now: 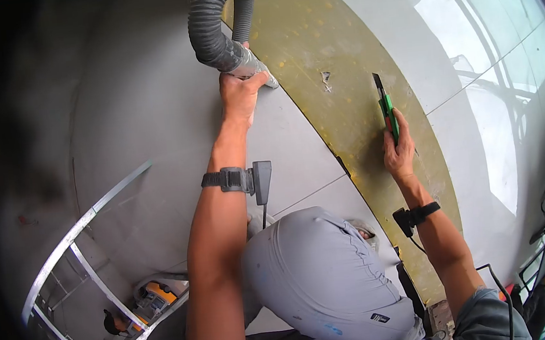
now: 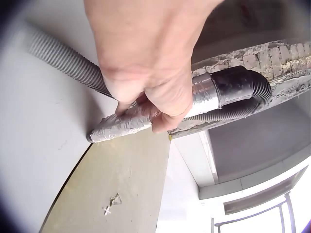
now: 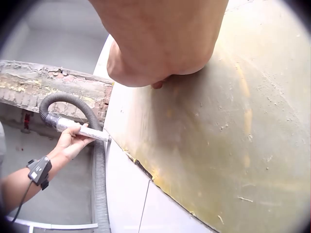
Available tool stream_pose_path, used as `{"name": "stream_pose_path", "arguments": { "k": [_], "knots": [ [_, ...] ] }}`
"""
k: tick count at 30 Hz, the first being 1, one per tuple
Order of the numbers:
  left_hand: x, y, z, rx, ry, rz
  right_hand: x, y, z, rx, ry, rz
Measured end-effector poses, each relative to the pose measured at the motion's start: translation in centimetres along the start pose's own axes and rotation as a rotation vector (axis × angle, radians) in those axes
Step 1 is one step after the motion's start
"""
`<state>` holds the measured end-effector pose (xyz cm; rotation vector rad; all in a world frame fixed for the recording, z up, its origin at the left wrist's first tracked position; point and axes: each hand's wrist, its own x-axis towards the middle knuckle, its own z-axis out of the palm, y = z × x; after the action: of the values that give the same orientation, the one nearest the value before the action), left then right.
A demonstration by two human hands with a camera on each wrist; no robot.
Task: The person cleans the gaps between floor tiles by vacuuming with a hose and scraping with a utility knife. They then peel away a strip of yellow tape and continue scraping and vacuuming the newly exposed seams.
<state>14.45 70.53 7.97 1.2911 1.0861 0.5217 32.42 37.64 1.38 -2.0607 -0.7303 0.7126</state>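
My left hand grips the tape-wrapped nozzle of a grey vacuum hose. In the left wrist view the nozzle has its tip at the dark seam where pale tile meets a yellowish-green strip. My right hand holds a green utility knife over the strip, its dark blade extended and pointing away from me. In the right wrist view the knife is hidden behind the hand.
A metal ladder lies at the lower left, beside a yellow and grey machine. Rough broken brickwork edges the far end. A small debris patch and a white cross spacer lie on the strip. Glossy tiles run along the right.
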Motion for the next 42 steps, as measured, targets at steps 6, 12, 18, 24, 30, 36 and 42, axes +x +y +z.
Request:
{"name": "stream_pose_path", "arguments": {
  "k": [6, 12, 18, 24, 30, 36, 42],
  "knots": [
    [4.7, -0.5, -3.2, -0.105, 0.073, 0.054, -0.3, -0.5, 0.1, 0.029, 0.009, 0.045],
    [5.7, 0.1, -6.8, 0.076, 0.224, 0.085, -0.5, -0.4, 0.6, 0.0, 0.078, 0.026],
    [-0.2, 1.1, -9.6, 0.559, 0.067, -0.082, -0.5, -1.0, 0.8, -0.008, 0.1, -0.001],
    [-4.0, -0.7, -13.1, 0.323, -0.097, -0.278, -0.5, -0.9, 1.1, -0.027, 0.117, 0.012],
    [-1.4, 3.1, -16.9, -0.146, 0.778, 0.13, -0.4, -1.2, 1.3, -0.019, 0.134, 0.009],
    [8.0, 0.9, -18.7, -0.12, 0.806, 0.11, -0.4, -1.0, 1.3, -0.077, 0.148, -0.001],
    [16.4, -2.1, -14.3, 0.054, 0.508, 0.322, -0.6, -1.1, 2.0, -0.066, 0.2, 0.011]
  ]
}}
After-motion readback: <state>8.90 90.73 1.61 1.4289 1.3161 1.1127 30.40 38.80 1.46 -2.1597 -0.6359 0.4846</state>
